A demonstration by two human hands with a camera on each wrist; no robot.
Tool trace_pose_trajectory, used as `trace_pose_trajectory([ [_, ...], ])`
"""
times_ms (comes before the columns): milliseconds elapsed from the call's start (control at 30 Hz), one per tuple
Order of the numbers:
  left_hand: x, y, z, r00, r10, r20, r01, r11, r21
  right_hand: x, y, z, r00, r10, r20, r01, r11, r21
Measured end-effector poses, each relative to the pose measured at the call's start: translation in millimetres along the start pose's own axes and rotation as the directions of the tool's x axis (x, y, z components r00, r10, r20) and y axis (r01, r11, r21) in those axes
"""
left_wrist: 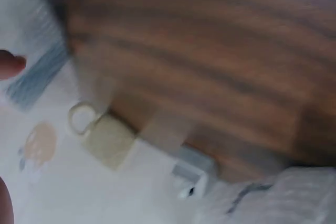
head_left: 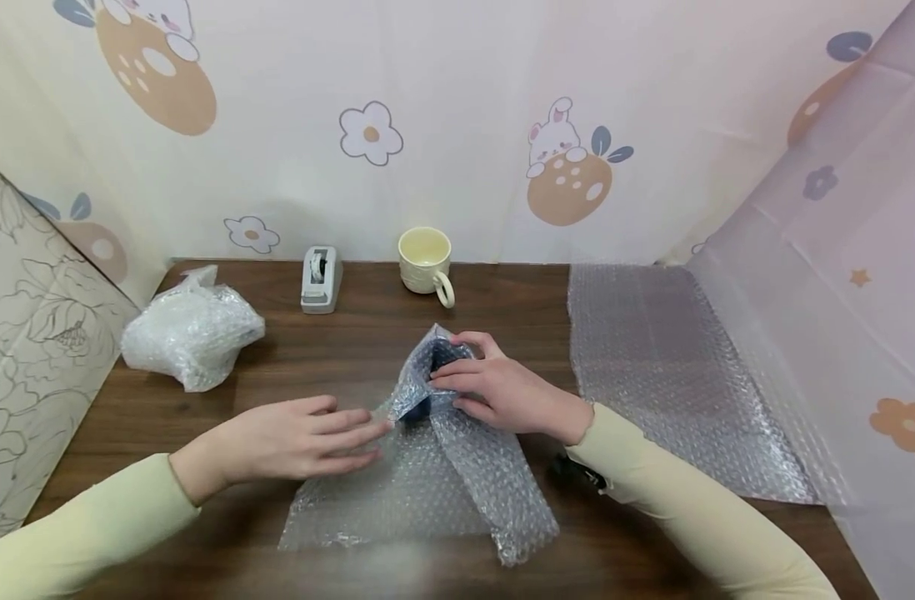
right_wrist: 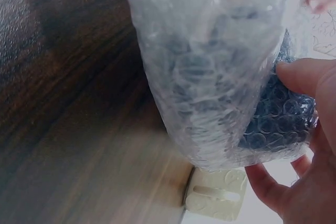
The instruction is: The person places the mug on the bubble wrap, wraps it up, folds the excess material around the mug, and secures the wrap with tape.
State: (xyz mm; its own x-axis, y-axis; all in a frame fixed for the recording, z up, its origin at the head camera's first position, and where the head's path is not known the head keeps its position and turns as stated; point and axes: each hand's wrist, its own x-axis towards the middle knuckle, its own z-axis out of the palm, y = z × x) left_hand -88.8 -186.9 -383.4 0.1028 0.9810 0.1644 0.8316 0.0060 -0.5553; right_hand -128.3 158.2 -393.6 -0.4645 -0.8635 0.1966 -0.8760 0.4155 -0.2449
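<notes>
A sheet of bubble wrap (head_left: 390, 492) lies near the middle of the table, partly folded up around a dark blue object (head_left: 418, 410). Only bits of that object show through the wrap, so its kind is hidden. My right hand (head_left: 506, 392) grips the upper right of this bundle. In the right wrist view, its thumb (right_wrist: 304, 77) presses the bubble wrap over the dark object, with fingers (right_wrist: 265, 187) on the opposite side. Fingers extended, my left hand (head_left: 300, 442) hovers by the wrap's left edge; whether it touches is unclear.
A pale yellow mug (head_left: 424, 260) and a white tape dispenser (head_left: 322, 280) stand at the back. A bubble-wrapped bundle (head_left: 191, 329) sits at the left. More bubble wrap (head_left: 675, 375) covers the table's right side. Some black item (head_left: 575, 472) lies partly under the right wrist.
</notes>
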Motion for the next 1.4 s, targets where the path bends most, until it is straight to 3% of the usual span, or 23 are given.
trace_pose_trajectory([
  [100, -6.1, 7.6, 6.9, 1.000, 0.007, 0.009, -0.007, 1.000, -0.020, 1, 0, -1, 1.000, -0.002, -0.002, 0.002, 1.000, 0.002],
  [167, -8.4, 10.3, 9.9, 1.000, -0.024, -0.008, 0.023, 0.998, -0.061, 1, 0, -2, 1.000, -0.005, 0.001, 0.005, 1.000, 0.006],
  [267, -8.7, 11.4, 11.4, 0.989, -0.135, -0.068, 0.119, 0.974, -0.194, 2, 0, -3, 1.000, -0.013, 0.009, 0.013, 1.000, 0.006],
  [333, -6.6, 9.8, 12.3, 0.963, -0.236, -0.134, 0.183, 0.930, -0.320, 3, 0, -3, 1.000, -0.016, 0.010, 0.016, 1.000, 0.003],
  [400, -3.3, 7.6, 13.3, 0.921, -0.339, -0.195, 0.226, 0.868, -0.442, 3, -1, -3, 1.000, -0.016, 0.011, 0.016, 1.000, -0.002],
  [500, 3.7, 3.8, 14.2, 0.855, -0.462, -0.236, 0.264, 0.779, -0.568, 2, -1, -3, 1.000, -0.018, 0.006, 0.018, 1.000, -0.009],
  [700, 23.5, -1.6, 18.4, 0.740, -0.637, -0.216, 0.363, 0.649, -0.668, 3, -1, -3, 0.999, -0.037, -0.006, 0.037, 0.999, -0.016],
  [767, 31.6, -2.4, 23.1, 0.683, -0.701, -0.207, 0.411, 0.602, -0.685, 4, -1, -3, 0.999, -0.049, -0.015, 0.049, 0.999, -0.017],
  [967, 56.6, -2.9, 39.5, 0.473, -0.863, -0.178, 0.563, 0.451, -0.692, 7, 0, -2, 0.998, -0.069, -0.005, 0.068, 0.997, -0.028],
  [1033, 63.8, -2.7, 42.8, 0.423, -0.891, -0.164, 0.607, 0.413, -0.679, 8, 0, -2, 0.997, -0.081, 0.000, 0.081, 0.996, -0.042],
  [1100, 70.3, -2.4, 45.2, 0.389, -0.909, -0.150, 0.651, 0.386, -0.654, 9, 1, -2, 0.996, -0.093, -0.010, 0.092, 0.995, -0.046],
  [1200, 78.0, -1.0, 47.7, 0.356, -0.927, -0.120, 0.726, 0.355, -0.589, 9, 2, -1, 0.994, -0.103, -0.036, 0.102, 0.994, -0.040],
  [1267, 81.9, 0.6, 48.7, 0.343, -0.931, -0.122, 0.769, 0.353, -0.532, 8, 2, -1, 0.993, -0.104, -0.047, 0.103, 0.994, -0.030],
  [1333, 84.9, 1.9, 48.9, 0.350, -0.924, -0.154, 0.795, 0.379, -0.472, 8, 3, 0, 0.994, -0.103, -0.047, 0.102, 0.994, -0.031],
  [1367, 86.0, 2.2, 48.9, 0.360, -0.915, -0.183, 0.799, 0.404, -0.445, 8, 2, 0, 0.994, -0.100, -0.044, 0.099, 0.995, -0.031],
  [1400, 87.1, 2.1, 49.1, 0.383, -0.897, -0.221, 0.795, 0.442, -0.415, 8, 2, 1, 0.994, -0.098, -0.044, 0.097, 0.995, -0.032],
])
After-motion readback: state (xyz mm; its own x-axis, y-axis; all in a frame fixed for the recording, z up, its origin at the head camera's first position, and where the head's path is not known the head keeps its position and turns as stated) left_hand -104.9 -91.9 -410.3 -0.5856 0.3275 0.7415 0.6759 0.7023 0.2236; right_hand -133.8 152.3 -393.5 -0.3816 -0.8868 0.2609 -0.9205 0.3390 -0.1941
